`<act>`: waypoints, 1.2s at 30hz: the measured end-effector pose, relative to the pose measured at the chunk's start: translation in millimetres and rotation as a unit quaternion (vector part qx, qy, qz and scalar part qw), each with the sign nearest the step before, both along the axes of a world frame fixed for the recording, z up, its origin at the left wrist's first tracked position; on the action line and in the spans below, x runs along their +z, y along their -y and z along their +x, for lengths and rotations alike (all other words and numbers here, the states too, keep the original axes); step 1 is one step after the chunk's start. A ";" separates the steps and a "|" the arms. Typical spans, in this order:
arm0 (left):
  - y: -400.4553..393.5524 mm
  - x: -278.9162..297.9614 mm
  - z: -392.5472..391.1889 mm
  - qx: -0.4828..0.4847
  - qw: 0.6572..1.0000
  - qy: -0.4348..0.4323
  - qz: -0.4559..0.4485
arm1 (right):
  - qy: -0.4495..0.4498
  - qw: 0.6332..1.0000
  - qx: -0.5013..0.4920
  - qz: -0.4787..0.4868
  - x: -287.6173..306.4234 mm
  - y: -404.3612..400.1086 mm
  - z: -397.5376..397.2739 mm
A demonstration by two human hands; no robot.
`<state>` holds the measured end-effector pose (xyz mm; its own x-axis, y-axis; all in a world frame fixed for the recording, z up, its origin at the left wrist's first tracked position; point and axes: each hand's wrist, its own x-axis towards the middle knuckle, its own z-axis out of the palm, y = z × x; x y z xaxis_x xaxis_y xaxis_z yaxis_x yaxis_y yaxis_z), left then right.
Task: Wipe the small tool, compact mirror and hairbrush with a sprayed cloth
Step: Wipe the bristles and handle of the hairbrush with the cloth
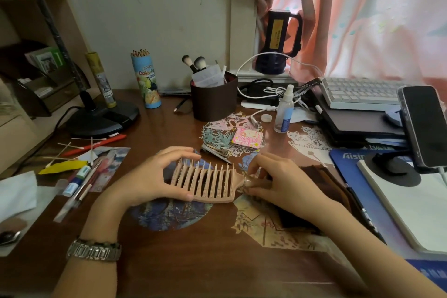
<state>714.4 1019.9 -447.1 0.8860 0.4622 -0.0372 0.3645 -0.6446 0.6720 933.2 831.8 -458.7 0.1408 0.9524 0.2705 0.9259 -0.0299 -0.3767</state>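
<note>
A pink vented hairbrush lies across the middle of the desk, bristles up. My left hand grips its head from the left. My right hand is closed around its handle, with a dark brown cloth under and behind that hand. The pink square compact mirror rests behind the brush. A small metal tool lies just left of the mirror. The clear spray bottle stands upright farther back, with its white cap off beside it.
A brown brush holder, a coloured-pencil tube and a black lamp base stand at the back. Pens and cotton swabs litter the left. A phone on a stand, keyboard and blue mat fill the right.
</note>
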 end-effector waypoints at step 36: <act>11.6 10.3 2.5 0.112 0.954 0.263 -0.091 | -0.167 0.985 0.007 0.044 0.3 -7.4 11.3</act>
<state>716.9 1008.3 -436.8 0.6843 0.6698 0.2883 0.0598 -0.4456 0.8932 944.5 839.2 -458.4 0.2227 0.9298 0.2929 0.7493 0.0289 -0.6616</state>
